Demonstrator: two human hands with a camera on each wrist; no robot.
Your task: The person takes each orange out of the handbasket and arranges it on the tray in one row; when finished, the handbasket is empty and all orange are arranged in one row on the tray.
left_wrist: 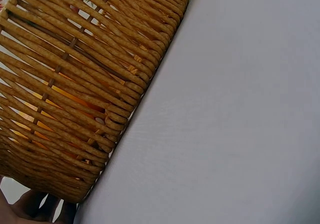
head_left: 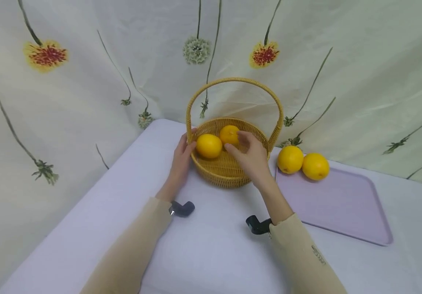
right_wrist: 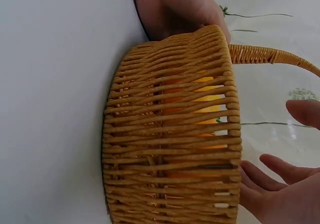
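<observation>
A round wicker basket (head_left: 227,169) with a tall arched handle stands on the white table. Two oranges lie in it, one at the left (head_left: 209,146) and one farther back (head_left: 229,134). My left hand (head_left: 181,157) grips the basket's left side, its thumb at the rim and its fingers partly hidden behind the wall. Over the basket's right half, my right hand (head_left: 252,157) has its thumb and fingers spread, fingertips right by the back orange. In the right wrist view, nothing shows between that hand's thumb and fingers (right_wrist: 282,169).
To the right, a flat lilac tray (head_left: 343,204) lies on the table (head_left: 211,249). Two more oranges, one nearer the basket (head_left: 290,159) and one beside it (head_left: 315,166), sit at its back left corner. A flower-printed curtain (head_left: 152,53) hangs behind the table.
</observation>
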